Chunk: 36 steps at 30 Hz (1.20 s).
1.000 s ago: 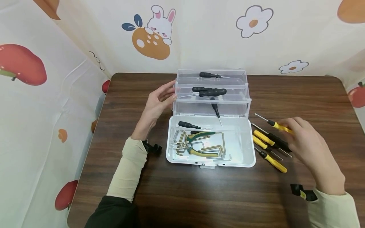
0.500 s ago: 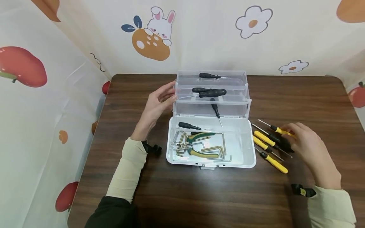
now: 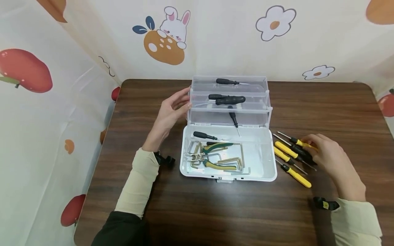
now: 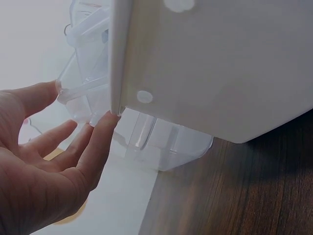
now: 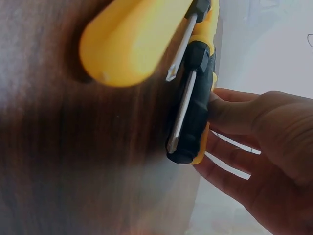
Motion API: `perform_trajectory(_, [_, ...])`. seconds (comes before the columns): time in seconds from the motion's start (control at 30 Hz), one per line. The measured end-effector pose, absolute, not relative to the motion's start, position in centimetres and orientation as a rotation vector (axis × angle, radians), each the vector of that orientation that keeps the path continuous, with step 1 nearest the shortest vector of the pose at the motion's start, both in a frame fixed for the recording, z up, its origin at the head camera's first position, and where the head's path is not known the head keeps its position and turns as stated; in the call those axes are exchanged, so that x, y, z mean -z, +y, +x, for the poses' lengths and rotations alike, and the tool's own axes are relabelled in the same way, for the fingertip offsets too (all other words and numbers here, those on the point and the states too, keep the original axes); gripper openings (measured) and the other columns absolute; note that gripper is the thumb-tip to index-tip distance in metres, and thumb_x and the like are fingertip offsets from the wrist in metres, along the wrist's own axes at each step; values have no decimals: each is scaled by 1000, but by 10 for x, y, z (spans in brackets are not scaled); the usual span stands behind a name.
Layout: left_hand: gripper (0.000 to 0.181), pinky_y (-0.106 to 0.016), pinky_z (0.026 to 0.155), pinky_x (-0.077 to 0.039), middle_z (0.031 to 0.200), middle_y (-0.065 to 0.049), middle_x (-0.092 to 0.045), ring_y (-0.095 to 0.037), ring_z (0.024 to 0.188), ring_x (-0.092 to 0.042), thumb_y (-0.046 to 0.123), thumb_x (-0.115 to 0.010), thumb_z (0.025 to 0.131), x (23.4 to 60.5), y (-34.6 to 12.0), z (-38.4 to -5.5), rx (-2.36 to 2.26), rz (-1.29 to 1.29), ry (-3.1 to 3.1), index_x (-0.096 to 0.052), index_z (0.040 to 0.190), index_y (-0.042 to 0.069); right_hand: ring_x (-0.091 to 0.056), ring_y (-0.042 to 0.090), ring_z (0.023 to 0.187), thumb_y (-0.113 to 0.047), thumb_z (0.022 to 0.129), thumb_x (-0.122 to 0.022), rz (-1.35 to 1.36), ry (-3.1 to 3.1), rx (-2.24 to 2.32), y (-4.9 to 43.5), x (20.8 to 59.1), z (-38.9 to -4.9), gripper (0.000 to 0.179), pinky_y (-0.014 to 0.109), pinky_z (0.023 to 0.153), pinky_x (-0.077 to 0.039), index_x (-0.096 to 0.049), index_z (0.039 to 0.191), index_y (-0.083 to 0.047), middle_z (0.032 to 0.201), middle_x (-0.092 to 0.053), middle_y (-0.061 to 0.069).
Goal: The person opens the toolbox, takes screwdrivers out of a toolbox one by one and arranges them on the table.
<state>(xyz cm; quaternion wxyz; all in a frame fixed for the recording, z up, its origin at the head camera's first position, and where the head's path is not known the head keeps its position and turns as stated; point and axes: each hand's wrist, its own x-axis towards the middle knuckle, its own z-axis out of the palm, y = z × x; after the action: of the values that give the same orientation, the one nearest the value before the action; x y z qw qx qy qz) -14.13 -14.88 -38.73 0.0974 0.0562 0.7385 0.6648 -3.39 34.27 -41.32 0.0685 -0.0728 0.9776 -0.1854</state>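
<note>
The right hand [image 3: 333, 159] pinches a yellow-handled screwdriver [image 3: 303, 143] beside other screwdrivers [image 3: 298, 176], between the open toolbox [image 3: 258, 136] and the right edge of the desk [image 3: 246, 212]. The left hand [image 3: 169, 112], fingers spread, touches clear trays [image 3: 203, 118] near the far edge; pliers [image 3: 198, 157] and hex keys [image 3: 229, 160] lie in the white base [image 3: 261, 160].

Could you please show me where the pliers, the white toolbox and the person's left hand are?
Pliers [image 3: 219, 166]: head view, on the lower handle.
White toolbox [image 3: 260, 153]: head view, on its bare inside floor.
Left hand [image 4: 41, 180]: left wrist view, on the palm.
</note>
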Motion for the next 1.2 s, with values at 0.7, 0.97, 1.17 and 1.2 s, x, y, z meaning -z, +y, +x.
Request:
perform_trajectory(0.7, [53,-27,94,-57,144,-13,-63,-24,132,-59,19,-70,101,387,-146,-146,-1959,136,2189,-55,152,21,-53,54,111,2,98,-65,-231,2998,593,327,392,-29,31,69,87,-42,-60,128,7,125,-58,34])
perform_trajectory(0.97, [54,-31,91,-61,145,-12,-63,-22,128,-62,20,-70,101,387,-148,-143,-1977,140,2176,-55,153,22,-55,46,116,8,93,-68,-396,3135,675,282,347,-33,39,62,93,-43,-64,130,-2,127,-62,23])
perform_trajectory(1.17, [54,-26,87,-59,147,-12,-62,-22,128,-62,21,-70,101,387,-149,-141,-1999,146,2149,-55,153,24,-59,38,115,13,87,-73,-642,3191,683,249,326,-33,41,54,89,-49,-68,123,-5,123,-66,17])
perform_trajectory(1.2, [54,-26,87,-59,146,-12,-63,-22,128,-62,21,-70,101,387,-149,-141,-1999,148,2153,-55,152,24,-60,37,115,13,86,-74,-682,3189,681,243,324,-33,42,54,88,-51,-69,123,-5,123,-66,16])
